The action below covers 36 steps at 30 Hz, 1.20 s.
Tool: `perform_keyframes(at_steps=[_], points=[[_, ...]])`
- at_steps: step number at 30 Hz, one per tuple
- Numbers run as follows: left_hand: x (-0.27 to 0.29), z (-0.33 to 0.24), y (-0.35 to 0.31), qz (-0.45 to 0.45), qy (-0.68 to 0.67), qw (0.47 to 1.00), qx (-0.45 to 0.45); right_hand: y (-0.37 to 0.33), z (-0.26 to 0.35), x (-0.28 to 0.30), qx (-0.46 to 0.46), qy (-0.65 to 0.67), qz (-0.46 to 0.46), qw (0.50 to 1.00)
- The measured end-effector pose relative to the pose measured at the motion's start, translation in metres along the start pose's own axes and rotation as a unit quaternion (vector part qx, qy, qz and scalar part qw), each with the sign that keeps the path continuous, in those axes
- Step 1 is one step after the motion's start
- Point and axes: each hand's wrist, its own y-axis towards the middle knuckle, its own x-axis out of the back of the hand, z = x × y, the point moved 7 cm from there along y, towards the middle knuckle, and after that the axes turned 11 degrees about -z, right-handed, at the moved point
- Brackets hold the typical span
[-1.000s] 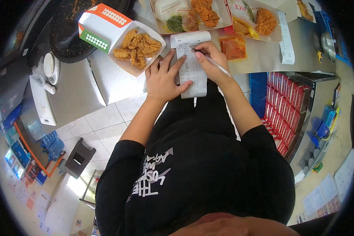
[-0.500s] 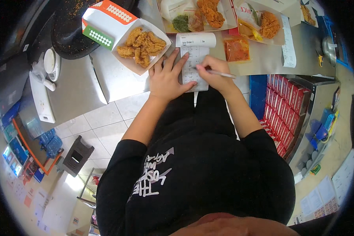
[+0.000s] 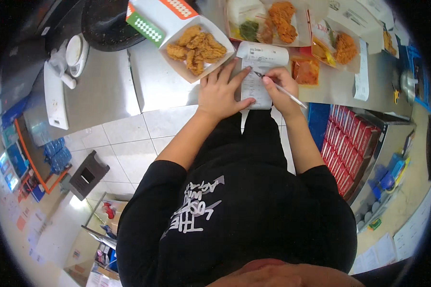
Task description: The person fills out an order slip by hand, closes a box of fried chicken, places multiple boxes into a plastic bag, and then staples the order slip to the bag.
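at the near edge of the steel bench [image 3: 167,91] lies a printed receipt [image 3: 254,93], its far end curled over. the left hand [image 3: 219,95] rests on it, grip spread wide and clasping nothing; the right hand [image 3: 286,101] has its grip pinched round a pen [image 3: 294,98]. boxed fried chicken [image 3: 196,49] sits leftward, a red-filled packet [image 3: 305,71] rightward.

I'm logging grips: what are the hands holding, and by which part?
The right hand holds a pen near its writing end. The left hand grips nothing; it lies spread, partly on the paper slip.
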Motion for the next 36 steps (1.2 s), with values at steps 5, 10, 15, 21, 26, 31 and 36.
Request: perform_keyframes(at_steps=[5,10,15,21,26,31,36], points=[[0.003,0.001,-0.001,0.007,-0.022,1.000,0.021,-0.004,0.001,-0.004,-0.010,-0.047,-0.005,0.999],[0.003,0.001,0.000,0.004,-0.022,1.000,0.018,-0.002,0.014,-0.004,0.055,-0.111,-0.060,0.991],[0.003,0.000,0.000,0.012,-0.018,1.000,0.013,-0.003,0.018,-0.005,0.086,-0.120,0.002,0.989],[0.002,-0.001,0.001,0.014,-0.018,1.000,0.009,-0.004,0.016,-0.002,0.044,-0.095,0.025,0.994],[0.002,-0.002,0.001,0.021,-0.004,1.000,0.012,-0.005,0.000,0.009,-0.038,0.020,-0.036,0.998],[0.002,-0.002,0.002,0.023,-0.008,1.000,0.014,-0.014,0.016,-0.006,0.002,-0.125,0.119,0.985],[0.001,-0.003,0.002,0.019,-0.011,1.000,0.006,-0.010,0.019,-0.003,-0.009,-0.086,0.054,0.995]])
